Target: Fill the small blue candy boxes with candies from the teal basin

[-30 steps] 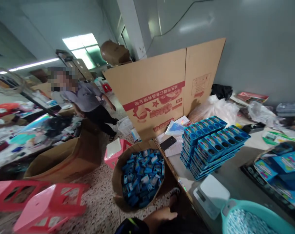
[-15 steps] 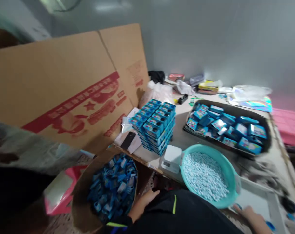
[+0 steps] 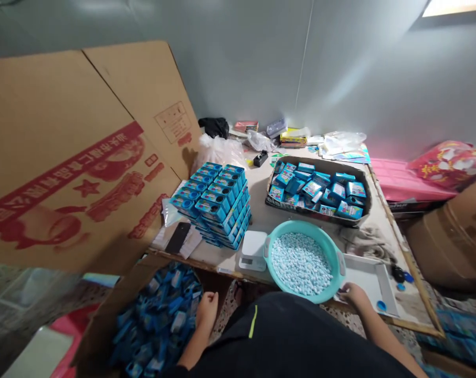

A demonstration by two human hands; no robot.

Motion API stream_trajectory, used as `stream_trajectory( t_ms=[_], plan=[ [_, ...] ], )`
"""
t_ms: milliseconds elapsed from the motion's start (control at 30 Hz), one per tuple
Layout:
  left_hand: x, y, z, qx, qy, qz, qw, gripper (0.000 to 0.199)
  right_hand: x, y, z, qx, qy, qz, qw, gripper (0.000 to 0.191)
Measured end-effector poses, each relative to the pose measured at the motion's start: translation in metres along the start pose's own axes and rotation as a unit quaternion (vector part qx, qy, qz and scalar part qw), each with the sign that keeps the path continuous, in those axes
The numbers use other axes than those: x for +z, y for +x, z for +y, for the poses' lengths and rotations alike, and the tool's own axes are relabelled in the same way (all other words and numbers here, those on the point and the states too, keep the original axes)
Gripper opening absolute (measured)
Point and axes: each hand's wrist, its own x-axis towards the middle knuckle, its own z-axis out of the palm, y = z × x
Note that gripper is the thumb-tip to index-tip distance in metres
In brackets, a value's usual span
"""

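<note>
Hanging by blue boxes [image 3: 159, 317], the left hand [image 3: 207, 311] is curled together. Near the bowl [image 3: 339, 257], the right hand's [image 3: 352, 294] grip is hard to tell.

Left hand [image 3: 207, 311], right hand [image 3: 353, 295]: can't tell from here if either of 2 holds anything. Scale display [image 3: 257, 261] too small to read. Cardboard sheet [image 3: 64, 100] cut off at left, carton [image 3: 106, 321] at bottom; 1 stool [image 3: 75, 324] blurred, cut off too.
</note>
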Motion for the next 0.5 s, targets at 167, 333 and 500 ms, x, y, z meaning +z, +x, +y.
stream_trajectory(
  t_ms=[167, 333, 500],
  plan=[
    [0.001, 0.049, -0.026, -0.098, -0.036, 0.109, 0.989, 0.029, 0.008, 0.011, 0.020, 0.091, 0.076, 0.063, 0.991, 0.015],
    [0.006, 0.074, -0.045, -0.122, -0.047, 0.094, 0.987, 0.047, 0.011, 0.013, 0.035, 0.132, 0.122, 0.118, 0.977, 0.023],
    [0.017, 0.052, -0.071, -0.150, -0.012, 0.028, 0.988, 0.038, 0.003, 0.019, 0.022, 0.126, 0.147, 0.224, 0.955, 0.031]
  ],
)
